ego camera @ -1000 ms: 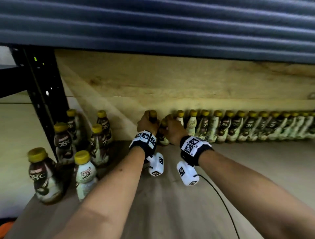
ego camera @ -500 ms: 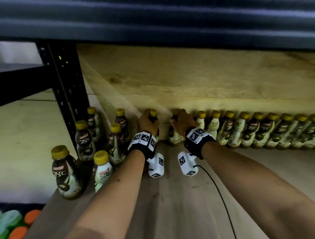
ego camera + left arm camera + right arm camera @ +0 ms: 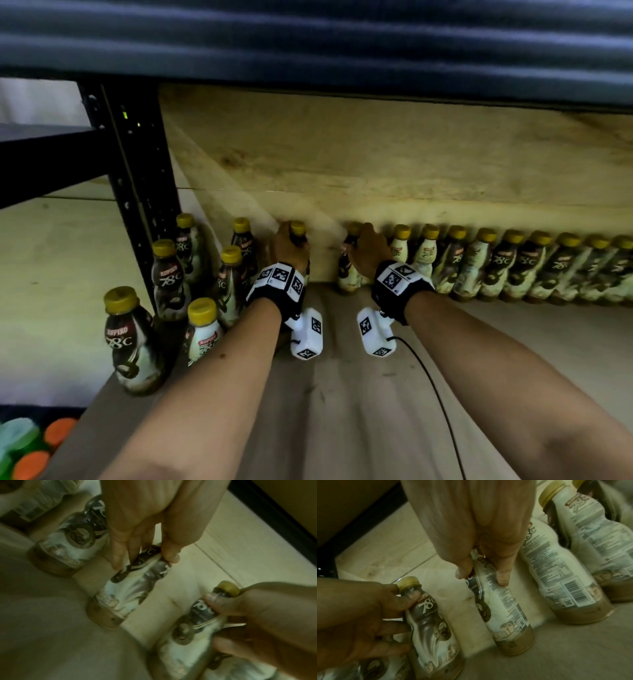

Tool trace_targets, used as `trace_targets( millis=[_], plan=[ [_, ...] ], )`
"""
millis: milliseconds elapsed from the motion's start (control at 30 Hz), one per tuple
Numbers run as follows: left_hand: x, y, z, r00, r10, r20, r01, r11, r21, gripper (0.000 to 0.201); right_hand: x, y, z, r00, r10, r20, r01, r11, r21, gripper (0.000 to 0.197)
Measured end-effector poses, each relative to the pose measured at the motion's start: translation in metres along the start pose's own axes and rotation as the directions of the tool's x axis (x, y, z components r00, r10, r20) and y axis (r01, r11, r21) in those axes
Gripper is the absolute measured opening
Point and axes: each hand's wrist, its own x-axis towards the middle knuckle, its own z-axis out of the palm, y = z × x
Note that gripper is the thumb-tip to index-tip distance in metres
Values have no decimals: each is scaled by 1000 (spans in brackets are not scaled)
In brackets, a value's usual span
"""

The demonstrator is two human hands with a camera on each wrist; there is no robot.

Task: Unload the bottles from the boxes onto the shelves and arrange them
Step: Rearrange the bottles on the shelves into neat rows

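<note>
While fingers hide both necks, left hand grips one bottle, right hand another.

glossy plastic bottles, matt wooden shelf, black metal post

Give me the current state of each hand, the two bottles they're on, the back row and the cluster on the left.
left hand: grips a bottle near its neck
left-hand bottle: upright on the shelf, capped
right hand: grips a bottle near its top
right-hand bottle: standing at the row's left end, base on the shelf
back row of bottles: upright, capped, lined along the back wall
left cluster of bottles: upright, capped, loosely grouped
</note>
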Motion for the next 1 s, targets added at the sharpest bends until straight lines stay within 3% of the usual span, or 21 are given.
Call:
trace_targets(
  millis=[100,200,267,333,400,467,500,567,600,667,700,800,900,1000],
  plan=[
    [-8,23,-11,985,-38,167,11,987,160,61,-5,3,0,1000,-1,4,1,1000,18,52],
    [-11,52,-21,992,-12,126,-19,972,236,78,-15,8,-4,999,-15,50,14,1000,22,59],
    [-11,68,-20,994,99,44,-106,975,195,69,-23,12,-16,998,-64,-18,66,988,139,63],
    [-13,80,-16,978,209,24,-211,972,108,49,-30,19,-38,979,-91,-181,139,953,270,55],
    [-17,90,-7,946,317,69,-324,937,131,30,-32,29,-65,904,-98,-416,219,942,253,36],
    [-24,96,9,907,382,179,-406,906,122,23,-30,45,-89,834,-82,-546,247,940,236,32],
    [-29,98,19,893,385,234,-415,905,91,20,-30,53,-97,845,-64,-531,229,941,250,36],
    [-38,102,39,881,327,343,-362,931,41,25,-31,68,-107,928,-76,-365,142,977,159,44],
    [-42,103,49,879,264,397,-303,952,38,37,-33,73,-108,966,-89,-242,107,992,64,49],
    [-49,103,67,867,150,475,-225,969,106,61,-37,80,-105,993,-108,-53,102,990,-98,60],
    [-52,103,75,859,122,497,-219,965,142,62,-41,82,-103,992,-122,-26,116,978,-172,60],
    [-57,101,87,855,143,498,-236,963,128,42,-57,82,-97,984,-174,-35,151,929,-339,38],
    [-62,97,90,836,166,523,-244,966,82,30,-79,87,-80,992,-121,-19,111,956,-273,37],
    [-70,91,89,856,197,478,-261,963,72,25,-96,89,-66,996,-81,-36,69,964,-255,26]
  ],
)
